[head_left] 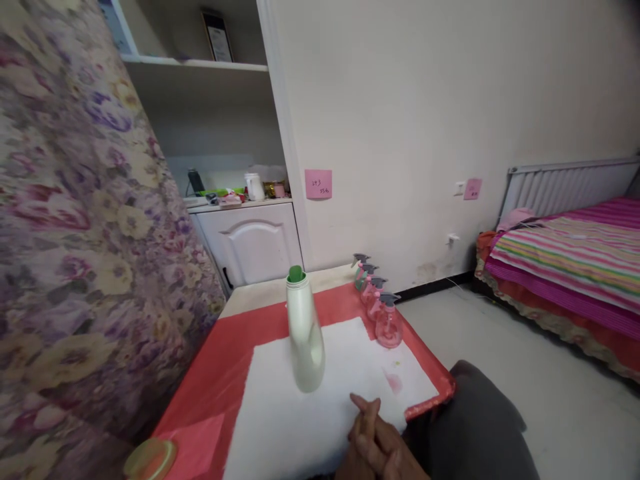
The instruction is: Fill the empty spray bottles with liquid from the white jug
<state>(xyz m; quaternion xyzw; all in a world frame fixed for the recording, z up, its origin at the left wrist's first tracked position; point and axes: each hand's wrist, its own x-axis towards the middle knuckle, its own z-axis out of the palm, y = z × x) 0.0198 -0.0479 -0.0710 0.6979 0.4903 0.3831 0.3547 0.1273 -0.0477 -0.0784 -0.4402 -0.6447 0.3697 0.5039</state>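
My left hand (357, 459) and my right hand (395, 448) are clasped together at the near edge of the table, fingers interlaced. Nothing shows between them. Beyond them, a pale green plastic bottle (306, 340) with a moulded handle stands upright on a white sheet (280, 427). Its neck has no outer cap, and a green spout (296, 273) sticks up from it. Several spray bottles with dark trigger heads stand in a row along the table's right side; the nearest is a clear pink spray bottle (389, 327). Neither hand touches any bottle.
A red cover (215, 360) lies over the table. At the lower left sits a round yellowish lid or dish (150, 460). A floral curtain (100, 267) hangs on the left, a cabinet (255, 240) stands behind, and a bed (575, 267) is at right.
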